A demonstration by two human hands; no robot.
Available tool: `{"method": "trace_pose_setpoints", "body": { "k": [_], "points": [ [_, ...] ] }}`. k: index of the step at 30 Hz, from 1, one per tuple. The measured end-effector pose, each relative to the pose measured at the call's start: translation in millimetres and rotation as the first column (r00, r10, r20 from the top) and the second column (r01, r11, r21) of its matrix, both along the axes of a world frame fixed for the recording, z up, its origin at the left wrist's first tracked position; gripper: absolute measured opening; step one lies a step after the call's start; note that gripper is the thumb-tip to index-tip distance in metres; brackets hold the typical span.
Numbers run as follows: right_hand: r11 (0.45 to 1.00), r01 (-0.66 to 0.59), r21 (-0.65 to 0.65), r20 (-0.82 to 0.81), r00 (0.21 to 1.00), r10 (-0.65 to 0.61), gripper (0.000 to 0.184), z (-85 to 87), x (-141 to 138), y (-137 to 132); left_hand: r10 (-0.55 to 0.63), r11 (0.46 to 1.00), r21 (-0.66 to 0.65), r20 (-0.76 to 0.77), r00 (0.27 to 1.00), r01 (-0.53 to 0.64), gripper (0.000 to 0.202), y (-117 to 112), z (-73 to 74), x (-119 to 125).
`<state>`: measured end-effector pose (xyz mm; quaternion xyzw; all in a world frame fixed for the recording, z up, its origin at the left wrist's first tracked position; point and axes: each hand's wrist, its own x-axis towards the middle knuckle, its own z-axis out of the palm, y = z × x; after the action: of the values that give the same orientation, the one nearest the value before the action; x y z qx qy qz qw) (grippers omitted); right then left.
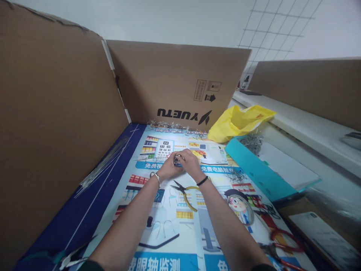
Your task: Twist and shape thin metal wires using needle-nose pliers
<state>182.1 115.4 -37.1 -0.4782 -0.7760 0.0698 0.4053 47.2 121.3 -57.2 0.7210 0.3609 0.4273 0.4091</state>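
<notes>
Both hands meet over the printed sheet (pixel 166 241). My left hand (pixel 168 168), with a bracelet at its wrist, is closed around a small, shiny metal piece (pixel 178 161) that looks like coiled wire. From the other side my right hand (pixel 192 162), with a black band at its wrist, has its fingers pinched on that same piece. Fingers hide most of it, so its exact shape cannot be made out. Just below the hands lie yellow-handled pliers (pixel 185 195), jaws pointing left, partly covered by the right forearm.
Straight wires (pixel 104 165) lie at left beside a cardboard wall (pixel 56 113). Wire scraps (pixel 180 128) line the back panel. At right are a yellow bag (pixel 239 122), a turquoise folder (pixel 262 173) with tangled wire (pixel 252 143), and a red-handled tool (pixel 287 241).
</notes>
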Motion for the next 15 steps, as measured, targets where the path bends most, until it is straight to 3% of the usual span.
{"method": "trace_pose_setpoints", "body": {
  "k": [5, 11, 15],
  "points": [
    [1.000, 0.019, 0.015, 0.042, 0.999, -0.020, 0.019, -2.5, 3, 3, 0.044, 0.999, 0.002, -0.003, 0.999, -0.044, 0.051, 2, -0.4, 4],
    [0.997, 0.063, 0.040, 0.091, 0.994, -0.067, 0.016, -11.5, 13, 8, 0.093, 0.996, -0.014, -0.028, 0.995, -0.094, 0.063, 3, -0.6, -1],
    [0.995, 0.078, 0.054, 0.117, 0.990, -0.084, 0.015, -16.0, 17, 10, 0.102, 0.994, -0.029, -0.064, 0.993, -0.104, 0.053, 3, -0.7, -8]
  ]
}}
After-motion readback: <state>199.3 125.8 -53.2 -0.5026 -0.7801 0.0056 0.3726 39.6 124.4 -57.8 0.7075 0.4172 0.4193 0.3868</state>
